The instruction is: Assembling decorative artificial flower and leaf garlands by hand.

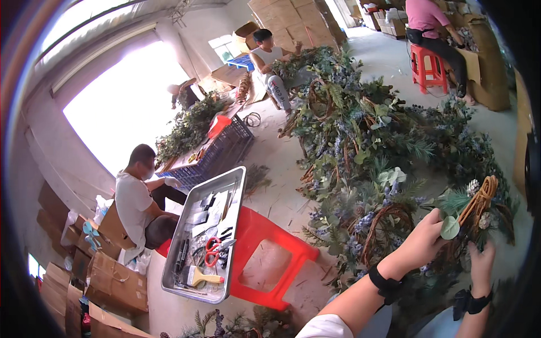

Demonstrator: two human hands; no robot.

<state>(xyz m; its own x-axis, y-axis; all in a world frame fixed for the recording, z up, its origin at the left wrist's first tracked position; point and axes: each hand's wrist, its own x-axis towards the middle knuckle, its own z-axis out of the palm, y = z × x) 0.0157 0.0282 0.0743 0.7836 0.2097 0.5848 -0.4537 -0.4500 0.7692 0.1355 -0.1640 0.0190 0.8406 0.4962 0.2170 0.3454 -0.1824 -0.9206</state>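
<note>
Apparently gripping round green leaf with left hand, fingers curled closed. Cannot tell grip at right hand, partly lost in foliage. Located just far-right of left hand and on far side of right hand: brown twig bundle, long axis slanting from near left to far right. Closer to left hand than to right.

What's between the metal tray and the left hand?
Head view, metal tray to left hand: part of the red stool, then piled greenery with blue berries.
</note>
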